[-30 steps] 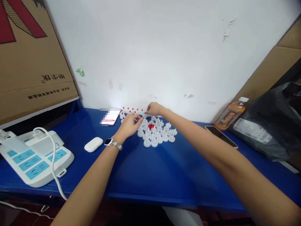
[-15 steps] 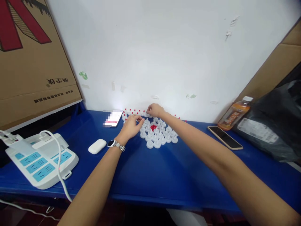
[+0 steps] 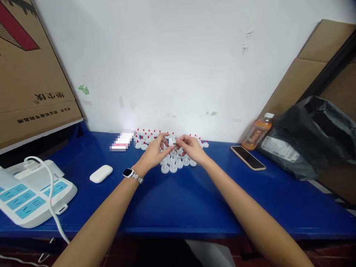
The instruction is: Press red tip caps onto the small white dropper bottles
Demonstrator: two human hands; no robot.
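A cluster of several small white plastic caps (image 3: 172, 165) lies on the blue table (image 3: 178, 200) near the wall. A row of white caps with red tips (image 3: 145, 134) runs along the wall behind it. My left hand (image 3: 154, 152), with a watch on its wrist, is pinched over the cluster. My right hand (image 3: 189, 147) is pinched too and meets it fingertip to fingertip. Between the fingertips sits a small white cap (image 3: 171, 142); which hand grips it is unclear.
A phone with a lit screen (image 3: 121, 141) and a white earbud case (image 3: 101, 173) lie left of the caps. A white power strip with a cable (image 3: 27, 193) sits far left. A second phone (image 3: 247, 157), an orange bottle (image 3: 257, 131) and a black bag (image 3: 308, 141) stand right.
My right hand drew back from the row at the wall and met my left hand over the cluster. The camera shifted to the right, so everything slid left in view.
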